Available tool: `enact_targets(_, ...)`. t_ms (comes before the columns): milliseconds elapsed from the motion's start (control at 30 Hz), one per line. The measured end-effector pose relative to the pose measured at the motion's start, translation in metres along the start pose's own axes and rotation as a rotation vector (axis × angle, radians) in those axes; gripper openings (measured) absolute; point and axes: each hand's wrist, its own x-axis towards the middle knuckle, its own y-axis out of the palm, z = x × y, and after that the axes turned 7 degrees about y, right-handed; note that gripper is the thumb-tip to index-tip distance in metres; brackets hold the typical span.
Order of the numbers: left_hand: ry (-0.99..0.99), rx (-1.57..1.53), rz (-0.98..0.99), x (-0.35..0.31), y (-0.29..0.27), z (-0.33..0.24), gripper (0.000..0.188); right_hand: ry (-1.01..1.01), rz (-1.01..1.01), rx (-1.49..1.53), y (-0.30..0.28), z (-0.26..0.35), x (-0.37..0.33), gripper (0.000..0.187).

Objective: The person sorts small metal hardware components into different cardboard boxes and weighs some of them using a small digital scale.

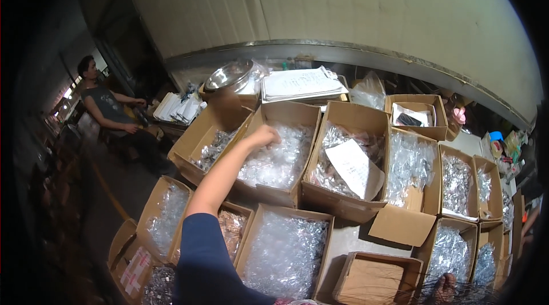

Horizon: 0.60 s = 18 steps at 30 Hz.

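- Reaching up and away from you, your left hand [264, 135] sits at the near-left rim of the box [280, 156] of clear bags, its fingers curled down onto the top layer. Whether they have pinched a bag you cannot tell from here.
- The bags [283, 159] lie directly under and just beyond the hand, filling the box toward its far-right corner; no long axis shows in the heap.
- Your right hand [445, 288] is low at the bottom edge, well apart, resting on bags there; its grip is too dark to read. The left is far nearer.
- Left of the hand stands a box of darker parts [213, 147]; right of it, a box with a white paper sheet [350, 165] lying on top.
- Behind are a steel bowl [229, 75] and a paper stack [303, 83].
- Nothing stands between hand and bags.
- Another person [106, 107] sits far left, well clear.
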Motion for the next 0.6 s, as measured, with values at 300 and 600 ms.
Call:
enact_targets(300,0.191,-0.682,-0.095,-0.037,-0.030,-0.065,0.011,-0.099,-0.118,0.016,0.008,-0.019,0.003,0.026)
enact_targets(600,0.307,-0.348,0.208,0.028,0.067,-0.208,0.024,-0.134,-0.175,-0.093,0.005,0.007,0.000,0.016)
